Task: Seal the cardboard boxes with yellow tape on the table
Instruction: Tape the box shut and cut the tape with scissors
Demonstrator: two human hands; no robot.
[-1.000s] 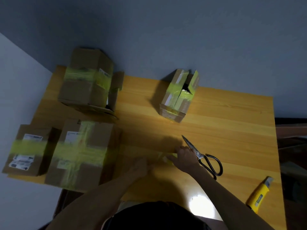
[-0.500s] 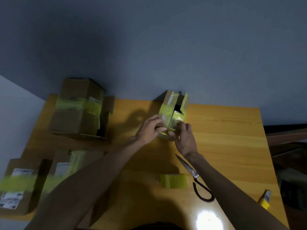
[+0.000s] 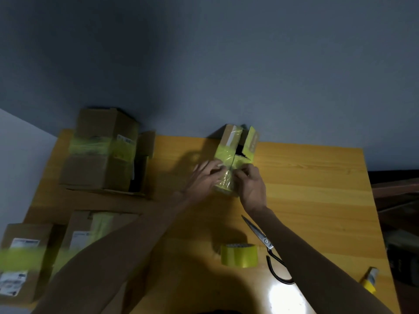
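A small cardboard box wrapped in yellow tape stands at the back middle of the wooden table, one top flap still up with a dark gap. Both my hands are at its near end. My left hand presses straight fingers against the box's left side. My right hand curls its fingers and thumb over a shiny strip of yellow tape lying across that end. The yellow tape roll lies on the table nearer to me, apart from both hands.
Scissors lie right of the roll, partly under my right forearm. A yellow utility knife sits near the right edge. Three taped boxes stand left: a large one at the back, one behind my left arm, one at the corner.
Both hands left the tape roll near the front and reached to the small box with a tape strip. The strip now lies across the box's near end.
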